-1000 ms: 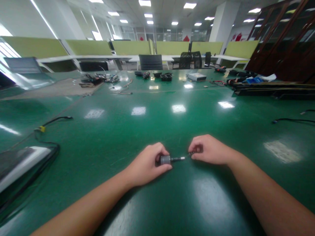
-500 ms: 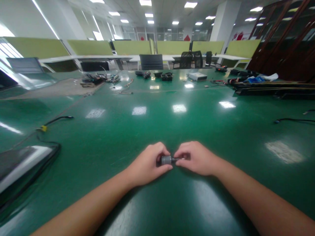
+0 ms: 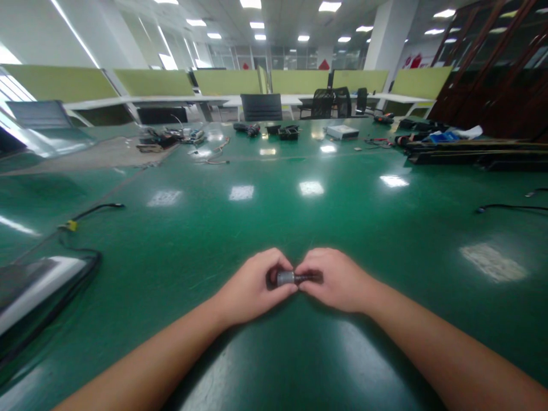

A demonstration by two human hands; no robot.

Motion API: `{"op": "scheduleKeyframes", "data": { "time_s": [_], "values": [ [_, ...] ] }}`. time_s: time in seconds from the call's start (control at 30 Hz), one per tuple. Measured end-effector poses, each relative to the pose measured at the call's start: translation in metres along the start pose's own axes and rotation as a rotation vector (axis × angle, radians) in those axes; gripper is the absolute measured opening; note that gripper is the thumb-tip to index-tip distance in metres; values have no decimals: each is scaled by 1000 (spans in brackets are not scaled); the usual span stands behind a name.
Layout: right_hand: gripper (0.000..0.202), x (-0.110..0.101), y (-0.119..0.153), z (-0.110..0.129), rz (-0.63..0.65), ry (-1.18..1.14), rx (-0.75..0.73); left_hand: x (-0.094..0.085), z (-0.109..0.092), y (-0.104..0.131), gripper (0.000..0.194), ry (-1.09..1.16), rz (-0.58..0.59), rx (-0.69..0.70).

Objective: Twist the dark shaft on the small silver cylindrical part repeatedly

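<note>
Just above the near part of the green tabletop [image 3: 274, 217], my two hands meet at one small object. My left hand [image 3: 254, 288] is closed round a small grey cylinder [image 3: 285, 278], thumb on the near side and fingers on the far side. A thinner dark rod [image 3: 306, 277] runs rightward from the cylinder. My right hand [image 3: 340, 279] is closed on this rod with thumb and fingers, close against the left fingertips. The object lies roughly level. Its left end is partly hidden in my left hand, and its exact kind cannot be made out.
At the left lies a flat grey-and-white device [image 3: 51, 279] with a black cable [image 3: 98, 211]. Another dark cable [image 3: 509, 208] lies at the right. Tools, a white box [image 3: 341, 132] and long dark bars [image 3: 471, 153] line the far side.
My right hand has shifted slightly left along the rod, toward the cylinder, and its fingertips are now nearer the left ones. The left hand keeps its hold.
</note>
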State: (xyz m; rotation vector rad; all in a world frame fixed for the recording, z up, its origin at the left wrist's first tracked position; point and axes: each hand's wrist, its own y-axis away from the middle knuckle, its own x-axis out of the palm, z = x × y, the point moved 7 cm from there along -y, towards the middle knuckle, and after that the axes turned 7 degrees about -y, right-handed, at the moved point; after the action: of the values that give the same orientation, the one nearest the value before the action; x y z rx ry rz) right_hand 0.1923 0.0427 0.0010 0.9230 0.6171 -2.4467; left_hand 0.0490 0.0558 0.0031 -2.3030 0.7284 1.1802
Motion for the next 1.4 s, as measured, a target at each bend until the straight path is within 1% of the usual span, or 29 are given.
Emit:
{"op": "scheduleKeyframes", "data": {
  "time_s": [0.2, 0.43, 0.97, 1.2, 1.4],
  "values": [
    [11, 0, 1, 0, 17, -2, -5, 1, 2, 0, 20, -14, 7, -26],
    [9, -1, 2, 1, 26, 5, -12, 0, 0, 0, 18, -21, 3, -7],
    [8, -8, 5, -1, 51, 35, 15, 0, 0, 0, 22, -15, 11, 5],
    [10, -17, 9, -5, 72, 21, 48, 1, 0, -1, 22, -22, 19, -5],
    [13, -28, 13, -18, 97, 0, 106, 2, 2, 0, 22, -3, 38, -20]
  ]
}}
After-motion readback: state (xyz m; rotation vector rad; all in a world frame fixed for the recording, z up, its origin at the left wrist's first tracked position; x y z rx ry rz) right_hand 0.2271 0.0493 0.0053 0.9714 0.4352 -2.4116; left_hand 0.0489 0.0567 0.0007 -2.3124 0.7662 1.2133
